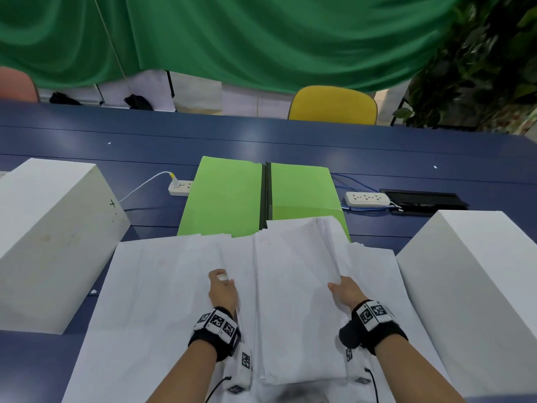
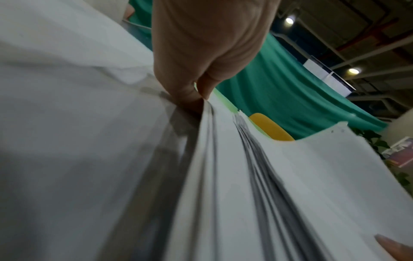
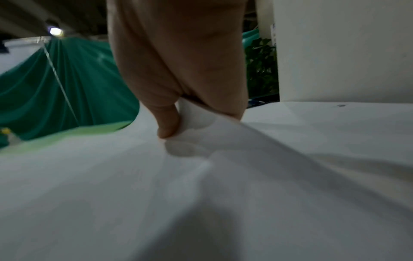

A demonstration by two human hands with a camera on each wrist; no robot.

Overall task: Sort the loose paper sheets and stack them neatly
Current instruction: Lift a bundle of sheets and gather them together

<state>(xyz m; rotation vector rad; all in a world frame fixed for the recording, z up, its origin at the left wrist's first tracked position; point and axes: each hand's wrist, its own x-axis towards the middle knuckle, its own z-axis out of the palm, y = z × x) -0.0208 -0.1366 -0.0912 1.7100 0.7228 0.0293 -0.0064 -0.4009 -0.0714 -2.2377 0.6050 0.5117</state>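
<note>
White paper sheets (image 1: 162,286) lie spread over the front of the blue table (image 1: 290,135). A thicker stack of sheets (image 1: 293,289) sits in the middle between my hands, its far edges fanned and uneven. My left hand (image 1: 222,280) pinches the stack's left edge; the left wrist view shows its thumb and finger closed on the layered edge of the stack (image 2: 223,176). My right hand (image 1: 337,285) grips the stack's right side, lifting it a little. In the right wrist view the right hand (image 3: 178,123) has its thumb on top of the top sheets (image 3: 134,176) and its fingers under them.
An open green folder (image 1: 229,199) lies just behind the sheets. White foam blocks (image 1: 49,237) (image 1: 476,283) flank the papers left and right. Two power strips (image 1: 180,187) (image 1: 366,198) with cables lie further back. A yellow chair (image 1: 332,106) stands beyond the table.
</note>
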